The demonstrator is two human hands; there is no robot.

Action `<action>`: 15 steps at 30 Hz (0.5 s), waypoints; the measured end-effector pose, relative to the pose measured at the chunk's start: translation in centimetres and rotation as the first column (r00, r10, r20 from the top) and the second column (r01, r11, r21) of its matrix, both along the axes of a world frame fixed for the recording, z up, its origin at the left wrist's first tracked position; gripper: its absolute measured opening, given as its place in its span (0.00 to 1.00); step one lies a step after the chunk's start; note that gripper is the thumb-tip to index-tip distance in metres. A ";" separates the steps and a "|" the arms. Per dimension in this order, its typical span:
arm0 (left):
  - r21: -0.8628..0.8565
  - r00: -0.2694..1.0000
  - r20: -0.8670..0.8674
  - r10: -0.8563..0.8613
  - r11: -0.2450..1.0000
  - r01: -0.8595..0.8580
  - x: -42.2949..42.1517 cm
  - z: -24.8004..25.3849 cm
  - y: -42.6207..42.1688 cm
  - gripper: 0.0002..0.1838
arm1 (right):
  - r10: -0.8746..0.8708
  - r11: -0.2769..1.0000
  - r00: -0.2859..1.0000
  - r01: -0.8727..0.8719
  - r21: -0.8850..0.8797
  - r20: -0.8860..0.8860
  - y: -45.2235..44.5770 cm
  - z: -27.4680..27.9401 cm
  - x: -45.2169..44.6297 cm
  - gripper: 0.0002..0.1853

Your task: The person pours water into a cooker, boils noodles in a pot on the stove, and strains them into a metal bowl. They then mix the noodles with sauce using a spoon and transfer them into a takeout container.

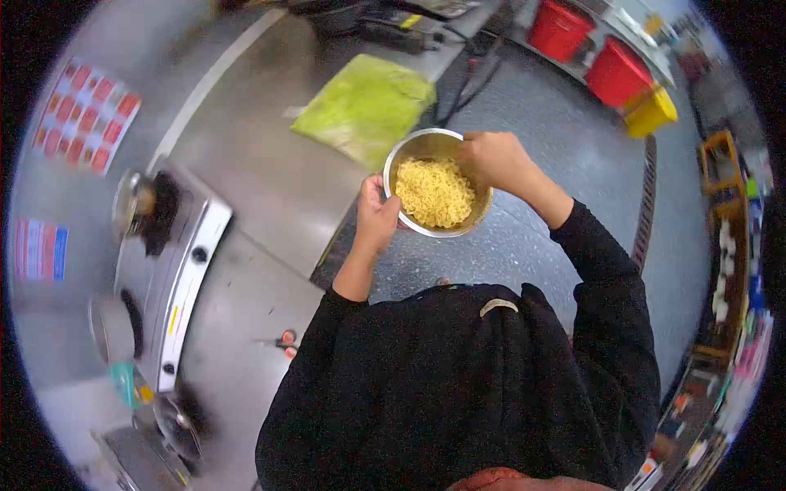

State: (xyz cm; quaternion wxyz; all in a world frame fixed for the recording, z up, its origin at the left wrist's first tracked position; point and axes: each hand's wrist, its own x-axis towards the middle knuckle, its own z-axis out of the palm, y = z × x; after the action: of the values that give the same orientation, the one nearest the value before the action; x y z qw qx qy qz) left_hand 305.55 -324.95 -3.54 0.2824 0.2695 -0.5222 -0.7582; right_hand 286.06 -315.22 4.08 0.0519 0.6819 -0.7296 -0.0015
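Note:
A round metal bowl (449, 232) is held up in front of my body, over the floor just off the counter's edge. Curly yellow noodles (435, 193) lie inside it. My left hand (378, 217) grips the bowl's left rim, thumb over the edge and fingers underneath. At the bowl's upper right rim, my right hand (496, 160) is closed, with its fingers reaching over the opening. It is slightly blurred, and whatever it holds is hidden.
A bright green cloth or bag (364, 106) lies on the steel counter (246, 147) beyond the bowl. Orange-handled scissors (286, 344) rest near a gas stove (176, 286) at left. Red bins (561, 29) and a yellow container (651, 112) stand at the far right.

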 end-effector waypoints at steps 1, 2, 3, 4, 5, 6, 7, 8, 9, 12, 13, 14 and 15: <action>-0.010 0.999 0.002 -0.050 0.999 0.050 -2.3 -0.2 1.2 0.15 | -0.050 0.999 0.999 0.050 -0.010 0.002 2.5 -0.1 -1.3 0.04; 0.019 0.995 0.000 -0.097 0.995 0.097 -4.5 -0.5 1.9 0.15 | -0.085 0.996 0.995 0.086 -0.024 0.043 4.6 0.2 -2.2 0.03; 0.051 0.990 0.002 -0.142 0.989 0.142 -6.7 -0.8 2.6 0.15 | -0.118 0.992 0.989 0.121 -0.035 0.086 6.7 0.4 -3.0 0.04; 0.054 0.983 0.001 -0.185 0.981 0.185 -8.9 -1.4 3.2 0.15 | -0.161 0.986 0.983 0.164 -0.032 0.085 8.8 0.8 -3.9 0.04; 0.025 0.979 -0.016 -0.202 0.979 0.202 -11.2 -1.6 5.2 0.14 | -0.180 0.979 0.979 0.188 -0.084 0.090 12.8 1.8 -4.9 0.04; -0.001 0.976 -0.034 -0.217 0.976 0.217 -13.4 -2.0 5.8 0.14 | -0.198 0.968 0.976 0.210 -0.135 0.093 15.0 2.0 -5.7 0.05; 0.004 0.966 -0.034 -0.258 0.966 0.258 -15.4 -2.1 6.6 0.14 | -0.240 0.959 0.966 0.251 -0.129 0.094 17.0 1.8 -6.3 0.05; 0.019 0.955 -0.041 -0.293 0.956 0.294 -16.6 -2.4 7.5 0.14 | -0.279 0.949 0.958 0.286 -0.135 0.070 19.1 1.1 -6.2 0.07; 0.034 0.944 -0.052 -0.326 0.944 0.328 -17.9 -2.6 8.0 0.14 | -0.316 0.937 0.948 0.319 -0.140 0.043 20.4 0.6 -6.0 0.08; 0.030 0.902 -0.054 -0.428 0.902 0.430 -24.2 -2.0 11.3 0.15 | -0.515 0.851 0.857 0.510 -0.125 -0.010 24.6 -1.0 -9.2 0.08; 0.026 0.887 -0.040 -0.460 0.887 0.462 -26.0 -2.0 12.4 0.15 | -0.607 0.792 0.795 0.601 -0.105 -0.029 25.7 -1.8 -10.3 0.07; 0.027 0.865 -0.035 -0.500 0.865 0.501 -28.0 -1.9 13.5 0.15 | -0.642 0.764 0.767 0.636 -0.104 -0.025 26.6 -2.6 -11.7 0.07; 0.019 0.817 -0.016 -0.577 0.816 0.577 -29.0 -1.9 14.8 0.15 | -0.716 0.692 0.698 0.709 -0.139 -0.002 27.5 -3.7 -12.3 0.03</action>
State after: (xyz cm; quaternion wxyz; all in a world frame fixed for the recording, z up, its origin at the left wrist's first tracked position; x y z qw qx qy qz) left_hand 276.55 -310.10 -5.43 0.0388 0.0986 -0.5692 -0.8154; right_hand 273.80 -287.68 0.36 0.1113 0.3409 -0.9335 0.0058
